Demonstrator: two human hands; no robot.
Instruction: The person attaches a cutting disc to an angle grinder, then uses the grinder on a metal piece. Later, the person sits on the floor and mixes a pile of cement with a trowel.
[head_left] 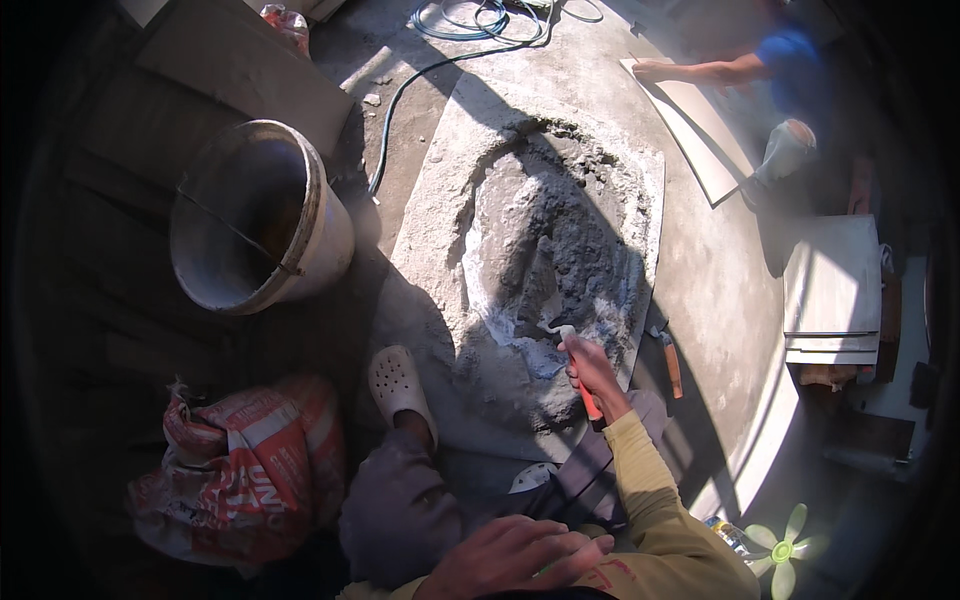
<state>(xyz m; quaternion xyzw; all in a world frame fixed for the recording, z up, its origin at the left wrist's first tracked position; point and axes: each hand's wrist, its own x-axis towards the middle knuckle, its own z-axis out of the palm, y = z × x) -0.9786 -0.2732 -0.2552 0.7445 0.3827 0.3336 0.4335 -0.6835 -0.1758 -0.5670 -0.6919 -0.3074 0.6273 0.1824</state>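
Observation:
My right hand point(590, 370) is wrapped round the red handle of a trowel point(587, 396). The trowel's metal neck reaches forward into a heap of wet grey mortar point(545, 225), and its blade is hard to make out against the mix. Drier pale powder point(430, 225) rings the wet part on a flat board point(650, 205). Close to my body, my left hand point(505, 558) holds nothing, its fingers stretched out over my lap. To the right of the board lies a second trowel point(671, 366) with an orange-brown handle.
A large whitish bucket point(325, 240) stands at the left, above a crumpled red-and-white sack point(245, 470). A blue hose point(400, 90) curls at the back. Another person point(790, 70) touches a large tile point(690, 130). Stacked tiles point(830, 290) and a green fan point(783, 550) are at right.

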